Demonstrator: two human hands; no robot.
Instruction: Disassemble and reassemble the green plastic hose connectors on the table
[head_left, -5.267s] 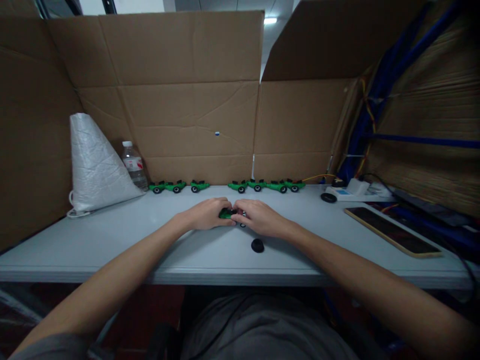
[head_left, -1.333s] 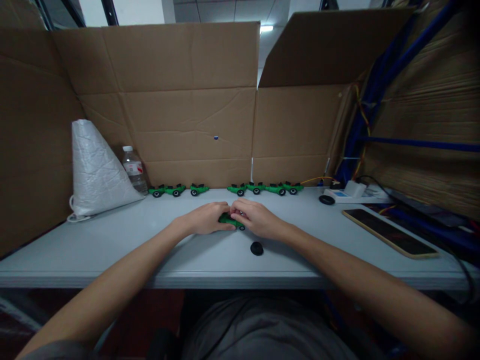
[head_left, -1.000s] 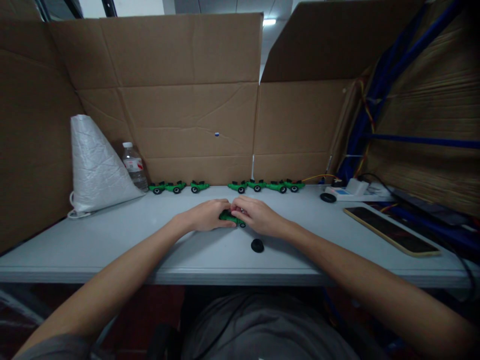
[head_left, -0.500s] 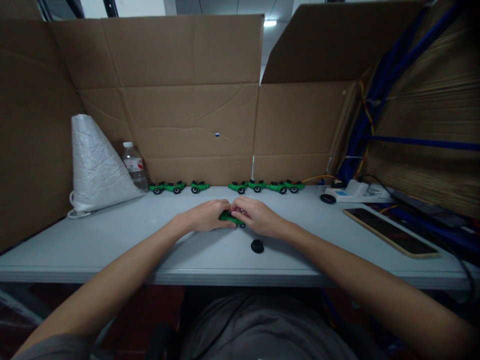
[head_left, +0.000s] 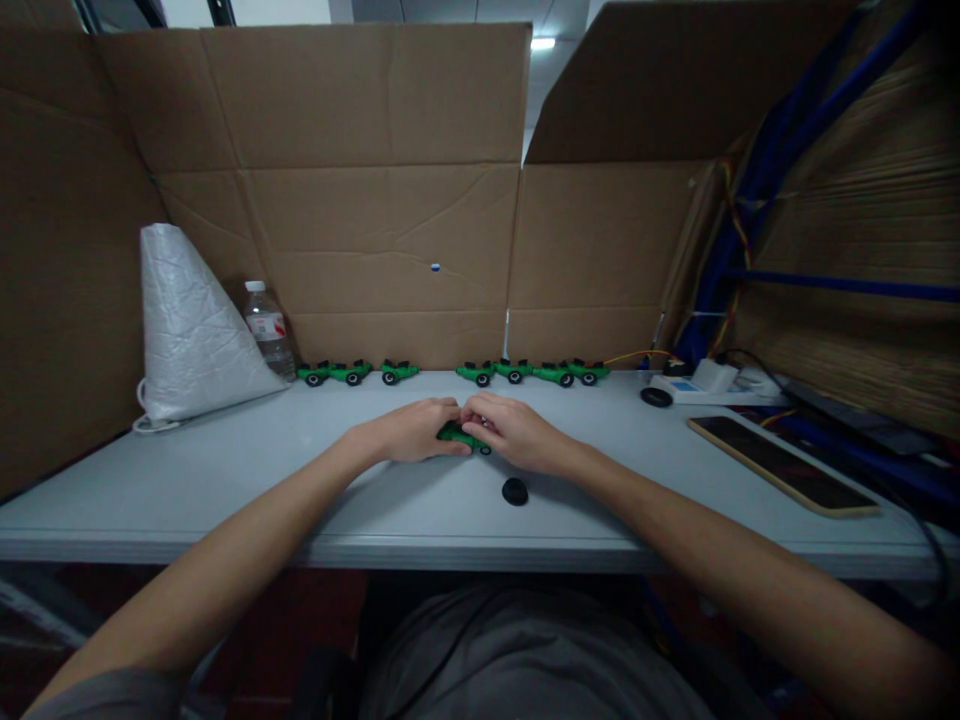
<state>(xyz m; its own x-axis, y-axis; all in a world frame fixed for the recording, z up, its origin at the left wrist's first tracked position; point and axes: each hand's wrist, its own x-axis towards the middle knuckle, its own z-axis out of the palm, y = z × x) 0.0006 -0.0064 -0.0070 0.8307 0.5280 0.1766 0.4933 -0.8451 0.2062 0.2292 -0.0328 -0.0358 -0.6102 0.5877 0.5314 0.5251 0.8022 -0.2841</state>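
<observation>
A green toy car [head_left: 457, 434] is held between my two hands just above or on the white table; I cannot tell which. My left hand [head_left: 420, 430] grips its left end, thumb along the near side. Around the other end closes my right hand [head_left: 514, 430], its fingertips at the car's top; whether they also pinch a small part is hidden. One small wheel shows beneath the right thumb. On the table just in front of my right hand lies a round black disc [head_left: 514, 491].
Several green toy cars [head_left: 514, 372] line the table's back edge. At left stand a silver foil bag [head_left: 195, 330] and a water bottle [head_left: 268, 330]. A phone [head_left: 780, 465], a power strip [head_left: 712, 385] and another black disc [head_left: 656, 397] lie at right. Cardboard [head_left: 375, 220] walls the back.
Both hands stay on the toy car with almost no visible motion. The view has tilted very slightly.
</observation>
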